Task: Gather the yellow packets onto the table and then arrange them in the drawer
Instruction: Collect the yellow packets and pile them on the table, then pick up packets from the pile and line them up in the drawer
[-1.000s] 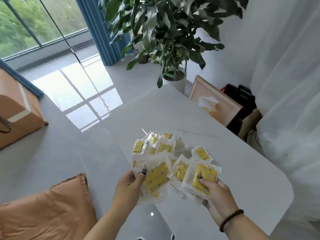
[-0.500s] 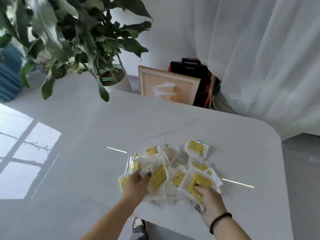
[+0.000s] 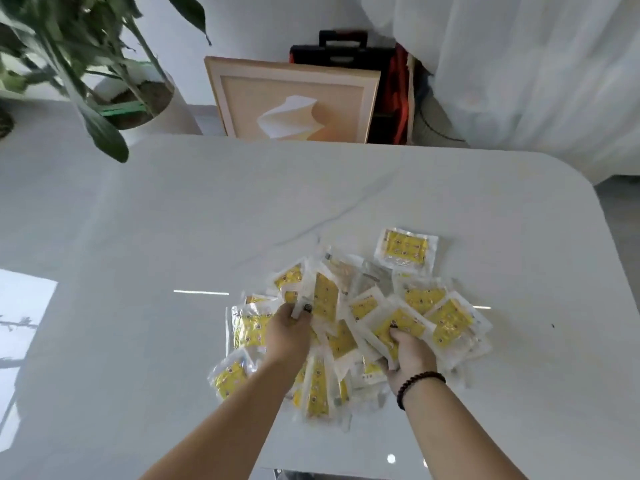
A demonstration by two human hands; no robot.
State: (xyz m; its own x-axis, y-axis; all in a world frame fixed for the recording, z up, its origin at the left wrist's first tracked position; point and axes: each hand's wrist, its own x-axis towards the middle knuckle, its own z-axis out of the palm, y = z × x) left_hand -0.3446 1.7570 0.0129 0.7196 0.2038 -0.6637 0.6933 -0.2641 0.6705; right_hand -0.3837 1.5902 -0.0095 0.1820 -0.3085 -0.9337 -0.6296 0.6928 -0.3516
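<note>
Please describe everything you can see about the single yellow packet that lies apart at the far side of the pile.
The single yellow packet is a flat, roughly square pouch of clear, shiny plastic with a yellow patterned insert and a pale sealed border. It lies flat on the white marble-look table, slightly turned, at the far right edge of the heap of yellow packets. Its near edge seems to touch or overlap neighbouring packets. Neither hand touches it.

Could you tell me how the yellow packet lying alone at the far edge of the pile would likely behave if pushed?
The lone packet looks flat and thin, so probably light. Its glossy film on the smooth table suggests it would slide, not roll. Its clear rim would likely flex when lifted.
</note>
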